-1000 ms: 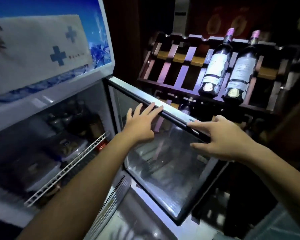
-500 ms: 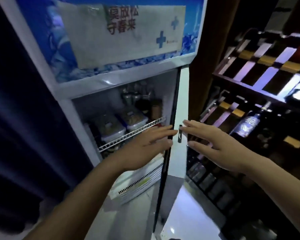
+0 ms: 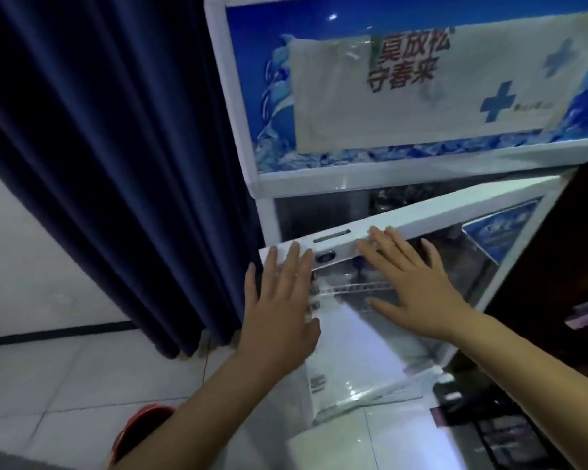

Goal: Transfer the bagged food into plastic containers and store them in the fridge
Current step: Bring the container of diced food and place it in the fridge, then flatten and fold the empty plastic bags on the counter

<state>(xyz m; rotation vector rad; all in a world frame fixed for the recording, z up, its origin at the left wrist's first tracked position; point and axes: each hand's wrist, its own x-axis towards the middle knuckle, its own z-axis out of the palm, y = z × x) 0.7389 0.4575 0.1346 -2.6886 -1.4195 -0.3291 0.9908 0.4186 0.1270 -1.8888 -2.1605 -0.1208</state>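
Observation:
The white display fridge (image 3: 248,130) stands ahead with its glass door (image 3: 421,218) swung nearly closed, a narrow gap left at the top left. My left hand (image 3: 282,307) presses flat with straight fingers on the door's left edge. My right hand (image 3: 418,290) lies flat on the glass just below the door's white frame. A wire shelf (image 3: 353,287) shows dimly through the glass. The plastic containers inside are not discernible from here.
A dark blue curtain (image 3: 116,147) hangs left of the fridge. A paper sign with red characters (image 3: 421,86) covers the fridge's blue top panel. A red object (image 3: 140,422) sits on the tiled floor below my left arm. Dark shelving (image 3: 584,320) stands at the right.
The door has swung from wide open toward the fridge body, with both hands pushing it. The view has turned left, away from the wine rack, and the containers inside are no longer visible.

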